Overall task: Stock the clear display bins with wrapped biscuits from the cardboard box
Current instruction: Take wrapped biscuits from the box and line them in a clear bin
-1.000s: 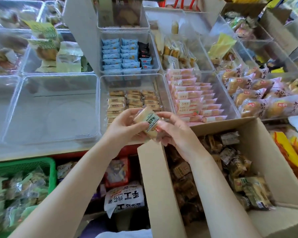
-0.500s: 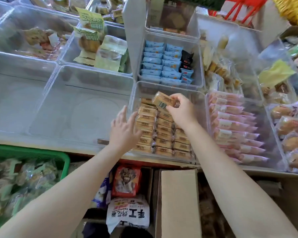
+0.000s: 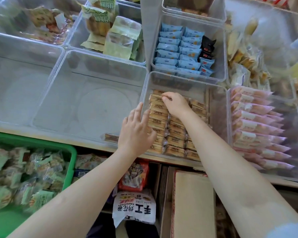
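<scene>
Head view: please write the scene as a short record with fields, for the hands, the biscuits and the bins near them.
right hand: fingers curled on a wrapped biscuit at the far end of the rows
left hand: fingers straight, against the near left rows
biscuit bin: clear, tan wrapped biscuits in rows, right part bare
bin to the left: clear, no packs inside
bin behind: blue packets in rows
bin to the right: pink packets
cardboard box: below the shelf, only its flap in view
</scene>
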Action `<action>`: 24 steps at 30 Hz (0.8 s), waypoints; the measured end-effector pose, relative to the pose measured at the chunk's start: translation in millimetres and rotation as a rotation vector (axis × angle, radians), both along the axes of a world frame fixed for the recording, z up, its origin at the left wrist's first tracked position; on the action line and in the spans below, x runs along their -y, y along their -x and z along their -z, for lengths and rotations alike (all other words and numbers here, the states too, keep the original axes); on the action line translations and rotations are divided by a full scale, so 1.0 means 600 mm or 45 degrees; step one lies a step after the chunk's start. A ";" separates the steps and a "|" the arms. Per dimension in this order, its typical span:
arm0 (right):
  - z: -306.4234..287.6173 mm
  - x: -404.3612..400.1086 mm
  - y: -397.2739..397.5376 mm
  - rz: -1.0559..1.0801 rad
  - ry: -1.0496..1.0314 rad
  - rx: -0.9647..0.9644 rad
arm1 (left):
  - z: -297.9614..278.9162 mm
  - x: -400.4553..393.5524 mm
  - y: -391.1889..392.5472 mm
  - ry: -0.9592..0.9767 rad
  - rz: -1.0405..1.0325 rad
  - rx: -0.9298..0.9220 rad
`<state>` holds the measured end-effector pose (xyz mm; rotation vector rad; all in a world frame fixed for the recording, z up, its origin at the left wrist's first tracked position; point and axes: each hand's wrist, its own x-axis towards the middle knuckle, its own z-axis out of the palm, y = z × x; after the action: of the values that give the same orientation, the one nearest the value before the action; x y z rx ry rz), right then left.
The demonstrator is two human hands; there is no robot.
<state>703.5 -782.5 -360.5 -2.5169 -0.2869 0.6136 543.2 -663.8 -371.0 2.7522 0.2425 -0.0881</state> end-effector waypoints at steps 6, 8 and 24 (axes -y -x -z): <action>0.024 -0.008 0.000 0.170 0.091 0.038 | 0.000 -0.001 -0.001 -0.012 0.006 -0.014; 0.016 -0.008 0.008 0.129 0.099 0.002 | -0.002 -0.001 0.000 -0.026 0.005 -0.017; -0.183 0.321 0.354 1.069 -0.585 0.459 | -0.128 0.197 0.109 0.782 0.013 0.016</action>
<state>490.8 -974.9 -250.5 -2.0141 0.4483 -0.2219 477.6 -782.1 -294.3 2.1428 0.1629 -0.1244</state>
